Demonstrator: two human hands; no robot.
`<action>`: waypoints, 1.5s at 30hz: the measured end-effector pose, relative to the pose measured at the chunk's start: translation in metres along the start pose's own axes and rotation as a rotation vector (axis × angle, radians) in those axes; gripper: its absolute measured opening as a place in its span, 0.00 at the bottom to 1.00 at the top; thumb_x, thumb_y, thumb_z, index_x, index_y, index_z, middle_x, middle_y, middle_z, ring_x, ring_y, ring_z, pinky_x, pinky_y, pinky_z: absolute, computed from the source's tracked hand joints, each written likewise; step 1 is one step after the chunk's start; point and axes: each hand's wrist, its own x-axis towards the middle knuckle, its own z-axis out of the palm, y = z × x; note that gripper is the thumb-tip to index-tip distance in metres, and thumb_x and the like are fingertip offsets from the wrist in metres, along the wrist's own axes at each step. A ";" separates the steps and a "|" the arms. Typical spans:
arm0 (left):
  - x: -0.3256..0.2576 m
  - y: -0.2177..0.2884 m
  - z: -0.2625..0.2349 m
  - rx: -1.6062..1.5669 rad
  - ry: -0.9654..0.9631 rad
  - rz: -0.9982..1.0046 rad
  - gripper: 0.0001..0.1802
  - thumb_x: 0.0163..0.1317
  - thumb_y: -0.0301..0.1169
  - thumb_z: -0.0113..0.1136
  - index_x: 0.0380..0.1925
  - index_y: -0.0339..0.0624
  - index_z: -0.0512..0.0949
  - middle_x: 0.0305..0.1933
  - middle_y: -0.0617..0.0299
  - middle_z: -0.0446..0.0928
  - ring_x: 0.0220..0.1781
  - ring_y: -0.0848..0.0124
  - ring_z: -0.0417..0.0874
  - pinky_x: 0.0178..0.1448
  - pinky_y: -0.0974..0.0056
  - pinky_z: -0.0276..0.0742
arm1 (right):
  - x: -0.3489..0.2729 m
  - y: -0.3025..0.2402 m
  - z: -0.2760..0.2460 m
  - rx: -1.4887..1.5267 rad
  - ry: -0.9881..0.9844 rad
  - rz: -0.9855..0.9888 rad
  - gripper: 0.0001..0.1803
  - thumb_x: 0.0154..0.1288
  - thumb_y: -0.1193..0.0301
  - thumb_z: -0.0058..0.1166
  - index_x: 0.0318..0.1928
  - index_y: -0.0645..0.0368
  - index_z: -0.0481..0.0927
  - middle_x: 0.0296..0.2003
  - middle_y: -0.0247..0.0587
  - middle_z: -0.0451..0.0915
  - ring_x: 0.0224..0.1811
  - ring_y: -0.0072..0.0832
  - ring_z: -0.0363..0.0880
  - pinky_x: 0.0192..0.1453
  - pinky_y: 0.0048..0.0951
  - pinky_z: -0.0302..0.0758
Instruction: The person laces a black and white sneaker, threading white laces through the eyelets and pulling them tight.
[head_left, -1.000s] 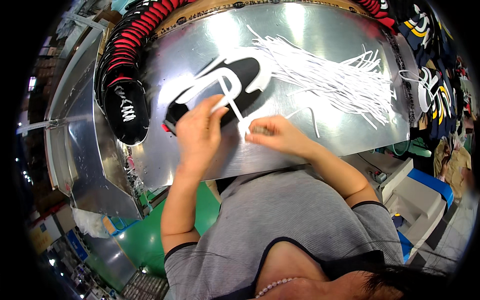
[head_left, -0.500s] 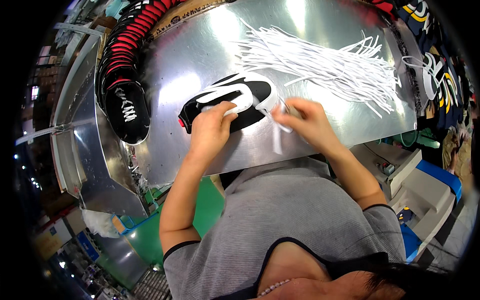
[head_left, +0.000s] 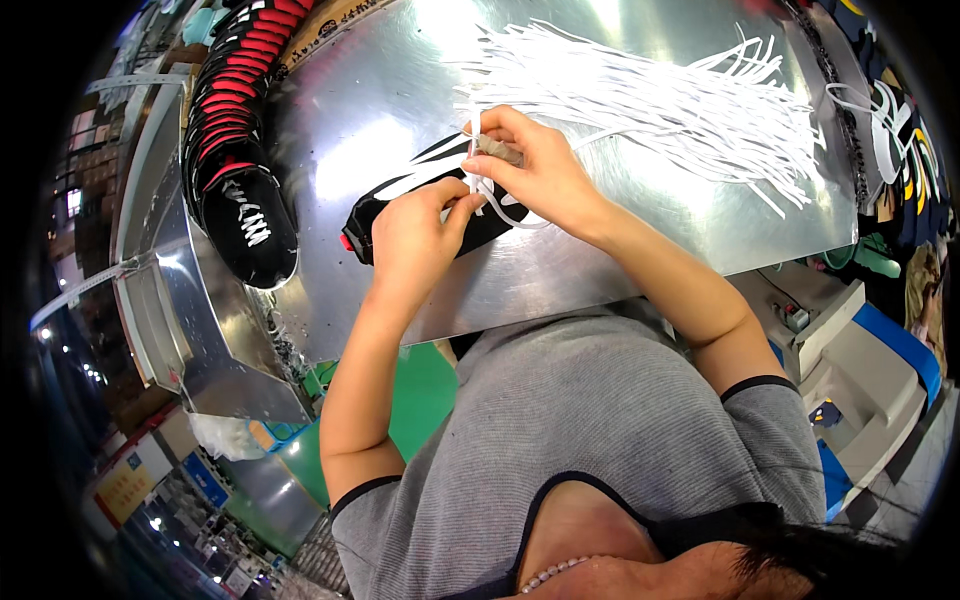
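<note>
A black shoe upper (head_left: 490, 232) with white trim and a small red tab lies on the metal tabletop, partly covered by my hands. My left hand (head_left: 418, 228) has its thumb and fingers closed on the edge of the upper's opening. Above that opening, my right hand (head_left: 545, 172) pinches a white shoelace (head_left: 475, 122), which stands up past the fingertips. A beige wrap covers part of a right-hand finger. Another stretch of lace loops beside the upper, below my right hand. My fingers hide the exact spot where lace and upper meet.
A big bundle of white laces (head_left: 660, 105) spreads over the back right of the metal table (head_left: 600, 265). At the left, black-and-red shoe uppers stand nested in a long curved row (head_left: 225, 120), with a laced black one (head_left: 250, 225) nearest. More uppers with laces (head_left: 890, 130) hang at the right edge.
My right hand has moved left and away from me, from beside the upper to above its opening, bringing the lace along. My left hand stays on the upper. The view has shifted slightly.
</note>
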 end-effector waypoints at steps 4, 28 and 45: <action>0.004 -0.006 0.008 -0.148 0.045 -0.040 0.14 0.62 0.43 0.65 0.30 0.43 0.85 0.24 0.58 0.82 0.25 0.60 0.82 0.33 0.60 0.74 | -0.025 -0.006 -0.015 -0.017 -0.107 0.134 0.13 0.72 0.68 0.55 0.50 0.63 0.73 0.39 0.40 0.82 0.43 0.26 0.82 0.47 0.28 0.76; -0.005 -0.016 0.014 -0.199 0.122 0.358 0.10 0.56 0.23 0.64 0.39 0.40 0.81 0.33 0.56 0.82 0.31 0.56 0.83 0.34 0.58 0.76 | -0.035 0.009 0.014 -0.523 -0.112 0.004 0.10 0.69 0.70 0.54 0.44 0.62 0.69 0.34 0.52 0.82 0.35 0.50 0.81 0.36 0.44 0.76; -0.002 -0.050 -0.015 -0.972 -0.496 -0.457 0.31 0.72 0.49 0.54 0.62 0.35 0.74 0.61 0.56 0.76 0.64 0.68 0.72 0.67 0.65 0.65 | -0.003 0.010 -0.012 0.259 0.074 0.203 0.26 0.58 0.73 0.70 0.54 0.60 0.71 0.43 0.44 0.81 0.45 0.24 0.79 0.47 0.23 0.75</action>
